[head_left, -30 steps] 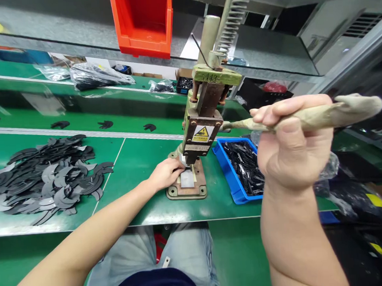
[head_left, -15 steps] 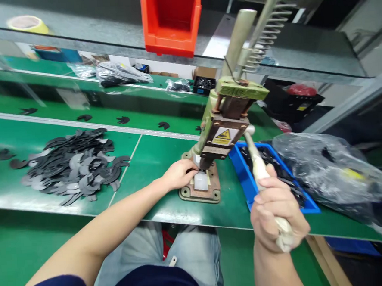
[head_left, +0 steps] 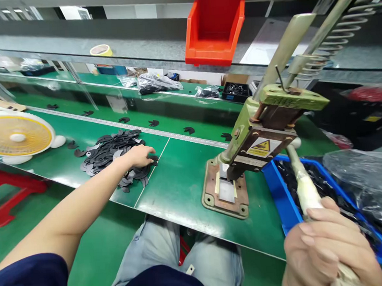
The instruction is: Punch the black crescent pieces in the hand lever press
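Observation:
My right hand (head_left: 333, 242) is wrapped around the cloth-bound lever handle (head_left: 307, 192) of a green hand press (head_left: 261, 130). At the right edge of a heap of dark curved flat pieces (head_left: 105, 150), my left hand (head_left: 140, 156) has its fingers closed on a black curved piece (head_left: 154, 159). That piece is partly hidden by the fingers. The press stands on a brown base plate (head_left: 210, 193), with a pale metal block (head_left: 226, 191) on it beneath the ram.
Right of the press, a blue bin (head_left: 277, 198) holds black parts, with a clear plastic bag (head_left: 364, 180) beside it. Several black pieces lie in a row on the green strip behind. A yellow-and-white fan (head_left: 15, 134) sits left; a red bin (head_left: 214, 29) is overhead.
My left hand has left the press base and moved left to the heap. My right hand stays on the lever. The view has turned left, bringing the fan into sight.

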A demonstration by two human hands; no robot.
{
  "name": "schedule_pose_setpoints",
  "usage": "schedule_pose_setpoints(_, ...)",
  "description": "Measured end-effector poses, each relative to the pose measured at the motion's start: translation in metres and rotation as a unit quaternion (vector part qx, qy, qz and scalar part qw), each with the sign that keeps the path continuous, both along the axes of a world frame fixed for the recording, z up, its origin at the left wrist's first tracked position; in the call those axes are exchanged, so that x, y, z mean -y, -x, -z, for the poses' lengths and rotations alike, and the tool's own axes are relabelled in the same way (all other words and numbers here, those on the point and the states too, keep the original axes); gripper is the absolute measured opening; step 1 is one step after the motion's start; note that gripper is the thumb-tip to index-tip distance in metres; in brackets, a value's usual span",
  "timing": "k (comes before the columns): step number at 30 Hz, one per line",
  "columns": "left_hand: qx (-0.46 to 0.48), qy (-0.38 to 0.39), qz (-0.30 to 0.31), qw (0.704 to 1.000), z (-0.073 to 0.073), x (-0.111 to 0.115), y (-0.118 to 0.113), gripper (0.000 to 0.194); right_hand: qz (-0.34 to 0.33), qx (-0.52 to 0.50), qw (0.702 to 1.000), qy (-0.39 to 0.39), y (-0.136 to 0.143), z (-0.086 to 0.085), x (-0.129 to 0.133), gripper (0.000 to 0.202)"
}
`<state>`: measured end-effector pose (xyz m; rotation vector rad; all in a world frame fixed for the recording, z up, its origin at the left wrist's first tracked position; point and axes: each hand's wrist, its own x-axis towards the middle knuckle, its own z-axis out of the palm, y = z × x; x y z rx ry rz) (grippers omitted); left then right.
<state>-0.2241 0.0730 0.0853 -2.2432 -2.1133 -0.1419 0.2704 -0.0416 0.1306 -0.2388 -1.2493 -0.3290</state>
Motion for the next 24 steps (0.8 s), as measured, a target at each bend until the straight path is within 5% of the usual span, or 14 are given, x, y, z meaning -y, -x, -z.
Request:
schedule_pose_setpoints(5, -0.003, 0.044, 0.030, 0.999, 0.008, -0.009, 0.018, 0.049, 0.003, 0.021, 1.000, 0.020, -0.005, 0.000, 0.002, 0.042)
schedule_pose_setpoints(15, -0.068, -0.021, 0.048, 0.996, 0.001, -0.017, -0.014, 0.034, -0.021, 0.013, 1.000, 0.017, -0.006, -0.001, 0.002, 0.022)
schedule_pose_setpoints(19, -0.044, -0.064, 0.085, 0.993, -0.004, -0.013, -0.048, 0.036, -0.024, 0.040, 0.998, 0.041, -0.008, 0.000, 0.008, 0.020)
schedule_pose_setpoints(24, 0.055, -0.076, 0.202, 0.975, 0.001, 0.004, -0.124, 0.033, -0.021, 0.055, 0.996, 0.063, -0.008, 0.001, 0.015, 0.021)
